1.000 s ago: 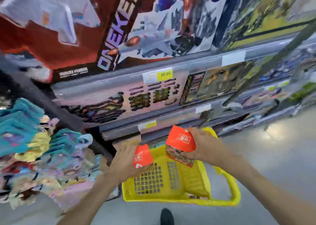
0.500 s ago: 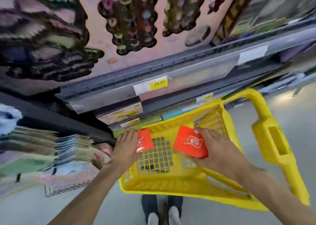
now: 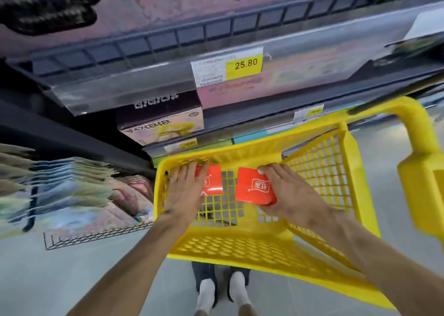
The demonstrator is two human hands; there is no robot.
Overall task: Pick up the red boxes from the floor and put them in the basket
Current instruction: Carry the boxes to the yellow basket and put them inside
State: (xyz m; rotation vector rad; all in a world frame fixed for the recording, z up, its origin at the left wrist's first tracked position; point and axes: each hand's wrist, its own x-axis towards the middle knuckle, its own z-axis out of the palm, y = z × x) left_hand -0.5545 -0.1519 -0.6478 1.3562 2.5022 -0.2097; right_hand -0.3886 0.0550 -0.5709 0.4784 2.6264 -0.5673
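A yellow plastic basket (image 3: 230,248) with a mesh bottom sits on the floor in front of the shelves. Both my hands reach down inside it. My left hand (image 3: 185,191) grips a small red box (image 3: 212,182) near the basket's far left wall. My right hand (image 3: 286,195) grips a larger red box (image 3: 252,187) with white print, held flat low over the mesh bottom. The two boxes lie side by side with a small gap between them. Whether they touch the bottom I cannot tell.
The basket's tall yellow handle (image 3: 418,157) rises at the right. Store shelves with a 25.80 price tag (image 3: 243,63) stand right behind the basket. A wire rack of flat packets (image 3: 79,195) is at the left. My feet (image 3: 223,291) stand below the basket.
Both hands have gone down from above the basket's rim into the basket, each carrying its red box. My head has tipped further downward.
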